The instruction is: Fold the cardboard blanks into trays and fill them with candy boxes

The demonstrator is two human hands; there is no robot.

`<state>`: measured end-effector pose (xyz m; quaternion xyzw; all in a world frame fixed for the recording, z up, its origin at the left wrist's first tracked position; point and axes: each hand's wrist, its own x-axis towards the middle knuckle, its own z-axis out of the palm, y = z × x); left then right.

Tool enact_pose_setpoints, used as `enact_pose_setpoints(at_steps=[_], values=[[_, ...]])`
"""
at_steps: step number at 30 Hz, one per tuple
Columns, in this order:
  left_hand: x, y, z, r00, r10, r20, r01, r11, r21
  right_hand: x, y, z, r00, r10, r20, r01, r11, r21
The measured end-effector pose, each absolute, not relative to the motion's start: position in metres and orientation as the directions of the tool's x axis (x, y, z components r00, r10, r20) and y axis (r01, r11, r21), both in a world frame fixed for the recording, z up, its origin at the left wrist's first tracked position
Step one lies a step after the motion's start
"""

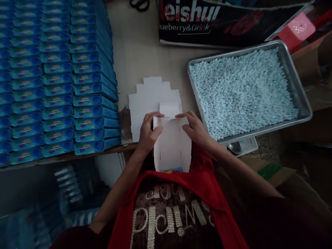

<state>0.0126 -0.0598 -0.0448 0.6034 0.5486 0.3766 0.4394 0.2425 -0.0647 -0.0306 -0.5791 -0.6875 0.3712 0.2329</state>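
Note:
A white cardboard box blank (169, 141), partly folded up at its sides, is held near my body at the table's front edge. My left hand (150, 130) grips its far left corner, thumb on the inner face and fingers behind. On the far right corner my right hand (193, 127) pinches the cardboard the same way. A bit of blue and yellow print shows at the blank's near end. Just beyond my hands lie flat white box blanks (153, 93) on the table.
Many blue printed boxes (88, 107) stand in stacked rows at left. A metal tray (307, 100) full of small pale-blue pieces (243, 90) is at right. Behind are a black carton (192, 27) and scissors (140, 5). A spoon (235, 148) lies below the tray.

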Motion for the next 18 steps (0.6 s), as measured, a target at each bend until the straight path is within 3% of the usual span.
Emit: enact_pose_setpoints(at_steps=[5, 8, 13, 18], values=[[0.024, -0.078, -0.035, 0.073, 0.994, -0.078, 0.204, 0.062, 0.977, 0.231, -0.061, -0.018, -0.286, 0.958, -0.003, 0.652, 0.192, -0.734], [0.033, -0.078, -0.032, -0.022, 1.0, -0.011, 0.146, 0.014, 0.989, 0.22, -0.057, -0.014, -0.297, 0.954, 0.034, 0.663, 0.231, -0.712], [0.044, -0.078, -0.042, -0.201, 0.978, 0.053, 0.163, -0.02, 0.986, 0.213, -0.054, -0.02, -0.099, 0.994, -0.043, 0.635, 0.03, -0.772], [0.03, -0.076, -0.029, -0.072, 0.992, 0.107, 0.238, -0.087, 0.967, 0.221, -0.056, -0.015, -0.127, 0.983, -0.134, 0.697, -0.007, -0.717]])
